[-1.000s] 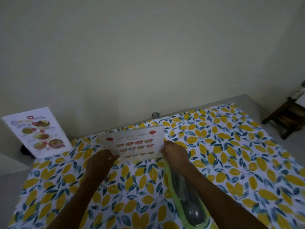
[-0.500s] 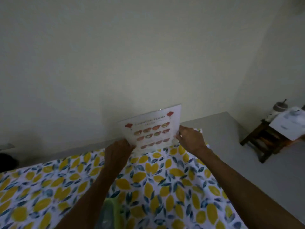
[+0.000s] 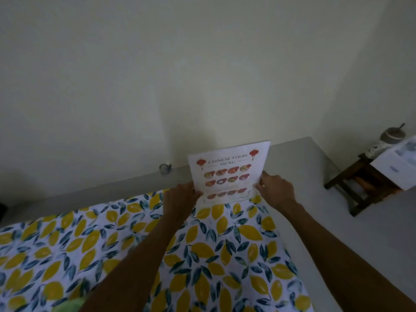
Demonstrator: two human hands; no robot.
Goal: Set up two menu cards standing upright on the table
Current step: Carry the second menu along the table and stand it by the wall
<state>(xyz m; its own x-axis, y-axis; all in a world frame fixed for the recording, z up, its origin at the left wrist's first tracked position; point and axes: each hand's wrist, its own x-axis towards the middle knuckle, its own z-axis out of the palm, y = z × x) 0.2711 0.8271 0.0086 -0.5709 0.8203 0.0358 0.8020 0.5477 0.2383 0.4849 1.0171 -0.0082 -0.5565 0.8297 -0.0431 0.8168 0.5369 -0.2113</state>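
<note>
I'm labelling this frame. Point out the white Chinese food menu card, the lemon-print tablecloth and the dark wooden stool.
White Chinese food menu card (image 3: 228, 174): head view, middle of its printed face.
Lemon-print tablecloth (image 3: 225, 248): head view, bare patch between the forearms.
Dark wooden stool (image 3: 351, 176): head view, its front leg and frame.

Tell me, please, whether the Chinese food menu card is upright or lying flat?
Upright: the Chinese food menu card faces the camera, left hand and right hand gripping its lower corners.

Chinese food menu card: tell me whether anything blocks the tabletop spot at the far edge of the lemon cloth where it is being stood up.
Nothing visible blocks it. The menu card is upright, held by the left hand and right hand at the far edge of the lemon cloth. The only nearby thing, a small object by the wall, sits apart to its left.
</note>
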